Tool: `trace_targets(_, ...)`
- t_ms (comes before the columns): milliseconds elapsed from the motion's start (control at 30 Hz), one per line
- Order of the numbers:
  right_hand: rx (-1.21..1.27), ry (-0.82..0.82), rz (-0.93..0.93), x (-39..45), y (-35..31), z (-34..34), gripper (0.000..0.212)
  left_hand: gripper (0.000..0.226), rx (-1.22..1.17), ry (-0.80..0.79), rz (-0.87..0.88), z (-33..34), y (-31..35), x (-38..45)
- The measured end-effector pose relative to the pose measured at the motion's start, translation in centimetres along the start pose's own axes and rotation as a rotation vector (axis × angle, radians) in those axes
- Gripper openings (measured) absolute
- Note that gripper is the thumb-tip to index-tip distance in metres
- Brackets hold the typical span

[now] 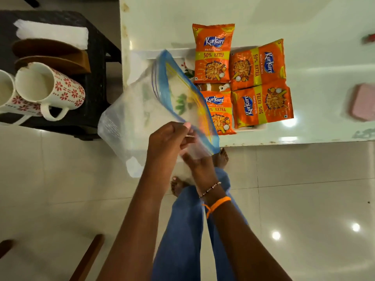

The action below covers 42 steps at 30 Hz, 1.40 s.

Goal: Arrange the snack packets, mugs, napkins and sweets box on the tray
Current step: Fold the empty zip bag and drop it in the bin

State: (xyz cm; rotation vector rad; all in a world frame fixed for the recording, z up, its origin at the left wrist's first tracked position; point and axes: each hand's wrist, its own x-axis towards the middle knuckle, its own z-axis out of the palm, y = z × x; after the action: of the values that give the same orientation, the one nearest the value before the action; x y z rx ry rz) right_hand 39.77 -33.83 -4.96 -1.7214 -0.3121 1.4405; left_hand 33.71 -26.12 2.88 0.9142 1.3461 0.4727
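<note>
Both hands gripped a clear zip-top bag (142, 110) by its blue seal strip. The left hand (166, 142) pinched the strip between thumb and fingers, and the right hand (197, 161) closed on the corner just below it. The bag looked empty, thin and crinkled, its long seal running up and away from the grip toward the tray (142, 52). Beyond the pinch, four glossy orange snack packets (243, 78) lay flat in the white tray, two pointing away and two turned sideways. Far to the left of the grip, on a black textured stool (95, 57), two white mugs (40, 86) with red flower print lay on their sides, mouths toward the camera, beside brown curved pieces (50, 55) and a white napkin stack (52, 33).
</note>
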Motion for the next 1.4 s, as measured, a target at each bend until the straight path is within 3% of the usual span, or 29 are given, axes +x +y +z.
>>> trace_targets(67, 0.157, -0.032, -0.045, 0.4, -1.6, -1.0, 0.03, 0.017, 0.079, -0.129, 0.057, -0.8, 0.1, 0.1)
trace_targets(167, 0.298, -0.287, -0.1, -0.2, -3.6, -5.1, 0.036, 0.009, 0.098, 0.095, 0.144, -1.8, 0.7, 1.6)
trace_targets(267, 0.245, -0.415, -0.126, -1.4, -6.2, -9.7, 0.033, 0.044, 0.24, 0.213, 0.137, -2.1, 1.0, 3.6)
trace_targets(333, 0.299, -0.415, -0.148, -2.1, -7.5, -12.8, 0.036, 0.068, 0.314, 0.129, 0.039, -1.7, 1.2, 4.5)
trace_targets(400, 0.399, -0.397, -0.138, -2.1, -8.2, -14.9, 0.034, 0.073, 0.283, -0.05, -0.044, -1.8, 1.0, 5.2)
trace_targets(500, 0.539, -0.287, -0.133, -1.2, -8.7, -17.7, 0.034, 0.031, 0.233, -0.343, -0.051, -0.8, 0.4, 5.4)
trace_targets(600, 0.457, -0.091, -0.082, -0.6, -8.1, -19.9, 0.04, 0.007, 0.142, -0.32, 0.004, 1.9, -0.2, 4.8)
trace_targets(700, 0.284, 0.087, -0.005, -1.2, -5.6, -21.8, 0.042, 0.027, 0.113, -0.235, -0.002, 5.3, -0.5, 4.2)
trace_targets(833, 0.307, 0.321, -0.206, -2.3, -3.5, -25.1, 0.054, 0.009, 0.149, -0.144, 0.128, 10.6, -0.7, 3.3)
trace_targets(900, 0.308, 0.427, -0.302, -2.9, -3.3, -27.7, 0.052, 0.032, 0.143, -0.128, 0.217, 13.3, -0.5, 2.7)
trace_targets(967, 0.19, 0.471, -0.353, -3.7, -3.0, -30.8, 0.05, 0.044, 0.196, -0.221, 0.29, 16.2, 0.0, 2.1)
trace_targets(1067, 0.122, 0.409, -0.332, -4.7, -3.4, -35.0, 0.04, 0.047, 0.408, -0.491, 0.318, 19.9, 0.8, 1.6)
trace_targets(1133, 0.076, 0.357, -0.262, -5.6, -3.9, -38.5, 0.063, 0.065, 0.639, -0.573, 0.327, 22.7, 1.4, 1.3)
trace_targets(1200, -0.235, 0.401, -0.205, -6.3, -4.2, -41.6, 0.084, 0.077, 0.839, -0.564, 0.379, 25.9, 1.8, 0.9)
trace_targets(1267, -0.514, 0.509, -0.204, -6.7, -4.5, -44.4, 0.072, 0.06, 0.925, -0.498, 0.482, 30.0, 2.1, 0.3)
trace_targets(1333, -0.608, 0.674, -0.22, -7.2, -5.0, -46.3, 0.042, 0.032, 0.94, -0.395, 0.597, 33.9, 2.3, -0.6)
trace_targets(1400, -0.652, 0.881, -0.283, -7.8, -5.3, -48.6, 0.024, 0.019, 0.942, -0.235, 0.678, 38.0, 2.1, -1.5)
